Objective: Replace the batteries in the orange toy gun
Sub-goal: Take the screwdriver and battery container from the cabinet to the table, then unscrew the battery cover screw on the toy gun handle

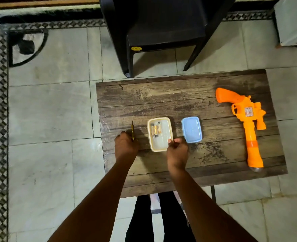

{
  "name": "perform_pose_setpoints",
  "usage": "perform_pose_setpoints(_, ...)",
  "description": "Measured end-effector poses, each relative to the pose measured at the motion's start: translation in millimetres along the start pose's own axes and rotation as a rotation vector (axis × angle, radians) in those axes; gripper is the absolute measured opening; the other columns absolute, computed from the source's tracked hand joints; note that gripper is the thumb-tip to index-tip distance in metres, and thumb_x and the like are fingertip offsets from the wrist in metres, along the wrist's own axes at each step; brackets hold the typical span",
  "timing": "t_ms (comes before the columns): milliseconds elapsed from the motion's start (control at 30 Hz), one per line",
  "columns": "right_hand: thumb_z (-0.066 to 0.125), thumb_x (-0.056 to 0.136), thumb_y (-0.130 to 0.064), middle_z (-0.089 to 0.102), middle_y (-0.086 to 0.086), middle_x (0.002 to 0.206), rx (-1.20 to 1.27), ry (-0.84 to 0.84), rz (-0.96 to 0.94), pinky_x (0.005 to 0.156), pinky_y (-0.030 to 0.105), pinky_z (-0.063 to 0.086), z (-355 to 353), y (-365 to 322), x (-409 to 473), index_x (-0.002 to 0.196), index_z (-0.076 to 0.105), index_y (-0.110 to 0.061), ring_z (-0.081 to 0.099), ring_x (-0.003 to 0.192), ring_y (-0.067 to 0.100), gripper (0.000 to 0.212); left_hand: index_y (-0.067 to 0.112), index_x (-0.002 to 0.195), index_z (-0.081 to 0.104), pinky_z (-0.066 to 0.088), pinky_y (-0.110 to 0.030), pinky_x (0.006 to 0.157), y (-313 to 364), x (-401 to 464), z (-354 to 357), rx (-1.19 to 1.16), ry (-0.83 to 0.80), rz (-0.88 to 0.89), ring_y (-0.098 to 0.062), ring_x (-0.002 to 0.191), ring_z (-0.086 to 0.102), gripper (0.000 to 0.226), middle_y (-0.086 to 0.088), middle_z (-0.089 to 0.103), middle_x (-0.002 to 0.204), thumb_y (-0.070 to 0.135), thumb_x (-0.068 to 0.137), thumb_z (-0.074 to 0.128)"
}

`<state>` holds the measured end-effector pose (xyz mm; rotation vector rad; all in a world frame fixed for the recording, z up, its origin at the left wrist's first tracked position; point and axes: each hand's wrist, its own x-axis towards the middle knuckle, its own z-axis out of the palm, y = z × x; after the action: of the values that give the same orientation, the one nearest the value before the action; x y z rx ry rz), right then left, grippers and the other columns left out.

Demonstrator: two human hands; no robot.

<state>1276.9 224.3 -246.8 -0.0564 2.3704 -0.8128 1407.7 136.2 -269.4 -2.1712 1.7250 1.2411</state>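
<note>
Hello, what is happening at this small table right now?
A person stands at a wooden table. The left hand grips a yellow-handled screwdriver lying on the table. The right hand pinches the near rim of an open container with batteries inside. Its blue lid lies beside it. The orange toy gun lies untouched at the right side of the table.

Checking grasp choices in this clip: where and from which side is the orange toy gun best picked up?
Probably by the long barrel of the orange toy gun, around its middle, coming from above. It lies flat on the table with its barrel pointing toward the person and nothing close around it. The curved handle at the far end would also work.
</note>
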Motion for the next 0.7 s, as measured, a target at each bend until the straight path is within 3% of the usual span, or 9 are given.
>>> perform_pose_setpoints(133,0.070,0.095,-0.016,0.073,0.013,0.108,0.017,0.004,-0.008,0.080,0.021,0.040,-11,0,-6,0.107,0.063,-0.005,0.067,0.101,0.024,0.018,0.003,0.100,0.064,0.038,-0.028,0.077,-3,-3,-2,0.013,0.001,0.037,-0.031,0.104,0.057,0.024,-0.014,0.063,0.104,0.023,0.087,0.069)
perform_pose_setpoints(267,0.072,0.091,-0.012,0.071,0.010,0.098,0.052,0.016,-0.055,0.076,0.021,0.040,-41,-12,-23,0.102,0.062,-0.009,0.064,0.090,0.023,0.015,0.008,0.098,0.061,0.049,-0.036,0.076,7,-32,-20,-0.013,0.084,0.090,-0.030,0.099,0.059,0.020,-0.012,0.064,0.101,0.023,0.089,0.070)
perform_pose_setpoints(467,0.069,0.087,0.001,0.073,0.006,0.089,0.225,0.003,-0.162,0.080,0.028,0.052,-116,-55,-72,0.093,0.066,-0.013,0.069,0.084,0.020,0.015,0.013,0.094,0.064,0.060,-0.045,0.070,57,-118,-76,-0.196,0.128,0.364,-0.023,0.075,0.068,0.007,-0.003,0.069,0.084,0.013,0.090,0.069)
perform_pose_setpoints(600,0.068,0.089,0.004,0.072,0.000,0.086,0.407,0.016,-0.250,0.076,0.021,0.054,-193,-91,-119,0.091,0.068,-0.014,0.069,0.080,0.011,0.018,0.017,0.092,0.065,0.052,-0.022,0.066,112,-211,-123,-0.322,0.122,0.490,-0.006,0.078,0.067,0.007,0.010,0.069,0.083,0.010,0.091,0.068)
perform_pose_setpoints(700,0.068,0.090,0.001,0.075,0.005,0.088,0.531,0.027,-0.311,0.077,0.035,0.059,-255,-104,-146,0.087,0.068,-0.019,0.072,0.084,0.019,0.019,0.019,0.092,0.066,0.050,-0.014,0.065,147,-275,-140,-0.413,0.053,0.591,0.000,0.079,0.066,0.005,0.011,0.070,0.086,0.015,0.093,0.068)
